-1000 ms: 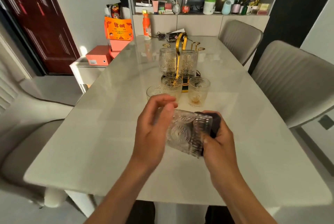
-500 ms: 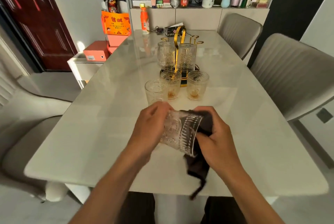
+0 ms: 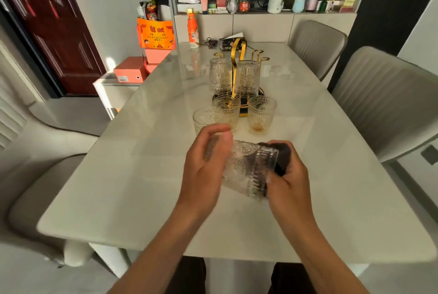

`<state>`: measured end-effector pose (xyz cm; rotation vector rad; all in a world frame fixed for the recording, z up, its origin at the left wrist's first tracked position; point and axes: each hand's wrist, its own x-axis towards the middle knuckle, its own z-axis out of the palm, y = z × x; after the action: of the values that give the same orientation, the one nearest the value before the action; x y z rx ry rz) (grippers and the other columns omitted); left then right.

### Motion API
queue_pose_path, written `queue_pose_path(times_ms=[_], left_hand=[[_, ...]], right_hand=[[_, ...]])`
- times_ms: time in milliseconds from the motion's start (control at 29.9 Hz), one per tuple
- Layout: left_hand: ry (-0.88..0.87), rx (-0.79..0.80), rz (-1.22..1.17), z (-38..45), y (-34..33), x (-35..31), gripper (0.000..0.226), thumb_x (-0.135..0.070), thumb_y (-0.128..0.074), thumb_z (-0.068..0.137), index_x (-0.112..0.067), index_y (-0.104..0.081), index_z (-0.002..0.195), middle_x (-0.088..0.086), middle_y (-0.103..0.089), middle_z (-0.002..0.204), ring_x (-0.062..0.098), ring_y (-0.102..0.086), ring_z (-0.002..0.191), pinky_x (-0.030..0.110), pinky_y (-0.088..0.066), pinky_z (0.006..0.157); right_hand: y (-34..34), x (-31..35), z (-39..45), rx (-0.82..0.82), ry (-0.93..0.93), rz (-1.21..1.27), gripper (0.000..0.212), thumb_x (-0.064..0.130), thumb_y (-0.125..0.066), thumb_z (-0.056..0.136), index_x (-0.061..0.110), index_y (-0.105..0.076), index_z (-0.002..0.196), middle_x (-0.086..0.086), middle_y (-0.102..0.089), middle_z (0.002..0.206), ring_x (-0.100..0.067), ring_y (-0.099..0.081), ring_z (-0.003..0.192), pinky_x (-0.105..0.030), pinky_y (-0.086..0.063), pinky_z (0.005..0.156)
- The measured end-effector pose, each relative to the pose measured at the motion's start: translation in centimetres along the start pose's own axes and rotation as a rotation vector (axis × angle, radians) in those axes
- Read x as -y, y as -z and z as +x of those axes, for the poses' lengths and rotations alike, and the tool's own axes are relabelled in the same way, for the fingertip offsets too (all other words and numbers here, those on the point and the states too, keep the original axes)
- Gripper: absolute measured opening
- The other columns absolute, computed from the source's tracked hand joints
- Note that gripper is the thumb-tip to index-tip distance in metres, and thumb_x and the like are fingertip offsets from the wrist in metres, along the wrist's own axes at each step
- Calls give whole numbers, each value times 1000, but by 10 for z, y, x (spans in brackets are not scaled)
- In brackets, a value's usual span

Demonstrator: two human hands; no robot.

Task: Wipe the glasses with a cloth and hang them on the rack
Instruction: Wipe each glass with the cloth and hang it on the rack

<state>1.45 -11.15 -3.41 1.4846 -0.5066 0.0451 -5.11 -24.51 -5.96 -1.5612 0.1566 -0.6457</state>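
A clear embossed glass (image 3: 248, 168) lies on its side above the table's near half. My left hand (image 3: 206, 168) grips its base end. My right hand (image 3: 288, 180) holds a dark cloth (image 3: 282, 156) pushed into the glass's mouth. Behind them stands a gold rack (image 3: 238, 56) with two glasses (image 3: 220, 75) (image 3: 247, 78) hanging upside down on it. Three more glasses (image 3: 205, 119) (image 3: 230, 108) (image 3: 262, 113) stand upright in front of the rack.
The pale marble table (image 3: 147, 175) has grey chairs on the right (image 3: 388, 104) and the left (image 3: 42, 175). An orange bottle (image 3: 193, 30) and a dark box (image 3: 226, 43) stand at the far end. A cluttered shelf (image 3: 260, 2) fills the back wall.
The cloth's hanging tail has been gathered up into my right hand. The glass has turned in my hands and my left hand has shifted on its base.
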Motion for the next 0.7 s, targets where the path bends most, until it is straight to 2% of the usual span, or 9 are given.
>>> queue_pose_path(times_ms=[67,134,267,368,401,468,535,635,702], left_hand=[[-233,12,-91,-19,-5,6,26,-40,-56,97,-41,-66,121,-11,-70,118,11,-67,112,23,-55,89],[-280,29,-113,-23,-3,9,28,-38,-55,97,-43,-64,123,-16,-69,119,6,-66,110,18,-54,86],[140,54,-70,-6,1,-1,21,-54,-54,88,-40,-67,96,-15,-72,90,4,-70,83,20,-56,65],[428,-43,-217,-4,-7,5,23,-44,-56,98,-25,-68,103,-6,-74,84,10,-70,73,29,-54,53],[503,-99,-319,-7,-10,8,25,-43,-56,101,-23,-69,108,-4,-75,88,11,-70,73,29,-53,52],[647,-153,-554,-11,-11,11,36,-46,-54,102,-19,-69,121,2,-78,99,14,-70,76,28,-55,54],[768,-141,-769,-11,-4,12,46,-49,-50,103,-15,-68,128,10,-78,111,21,-69,86,29,-57,63],[807,-85,-953,-5,8,11,46,-47,-50,100,-11,-69,123,16,-75,116,30,-67,94,35,-55,77],[748,-76,-966,2,11,8,38,-39,-53,97,-12,-70,117,18,-72,119,33,-65,99,37,-56,79]], right_hand=[[-7,1,-7,27,-245,285,22,20,-67,81,23,-73,102,0,-80,96,-20,-77,84,-26,-59,60],[-9,4,-10,95,-333,325,26,21,-71,81,24,-75,107,-1,-80,99,-17,-78,87,-22,-58,62],[8,13,10,94,88,-234,39,-10,-63,86,26,-60,103,11,-74,88,-12,-71,80,-41,-60,63],[8,14,23,124,401,-428,48,-7,-62,81,32,-59,110,28,-68,100,0,-65,98,-42,-55,82],[4,15,23,99,359,-292,46,-4,-63,83,33,-63,109,24,-70,103,-1,-66,103,-36,-56,84],[0,17,25,-55,56,144,31,6,-67,90,34,-71,104,16,-76,104,-3,-71,102,-20,-57,79],[6,12,27,-190,-286,462,19,18,-68,94,28,-74,109,8,-80,104,-8,-74,100,-22,-59,75],[23,-4,25,-227,-396,494,24,12,-63,93,28,-71,110,7,-80,98,-9,-76,92,-25,-59,70],[27,-10,20,-177,-305,213,38,9,-60,84,42,-61,103,18,-75,84,1,-70,77,-17,-55,58]])
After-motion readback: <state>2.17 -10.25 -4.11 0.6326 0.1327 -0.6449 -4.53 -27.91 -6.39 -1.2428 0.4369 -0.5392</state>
